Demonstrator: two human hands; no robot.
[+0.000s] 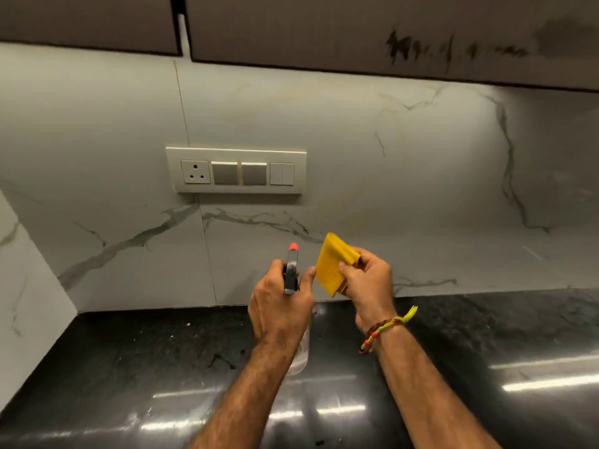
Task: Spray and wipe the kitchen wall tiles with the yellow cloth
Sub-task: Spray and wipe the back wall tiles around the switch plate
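Note:
My left hand (281, 303) grips a spray bottle (291, 270) with a dark head and an orange-red nozzle that points up toward the wall; its clear body hangs below my wrist. My right hand (368, 286) holds a folded yellow cloth (330, 265) just right of the bottle, close to the wall. White marble-patterned wall tiles (389, 176) with grey veins fill the middle of the view. Both hands hover above the back edge of the counter, a short way from the tiles.
A white switch plate (236, 170) with a socket and several switches is mounted on the tiles above and left of my hands. A glossy black counter (146, 367) runs below. Dark wall cabinets (356, 34) overhang the top. A side wall (29, 286) closes the left corner.

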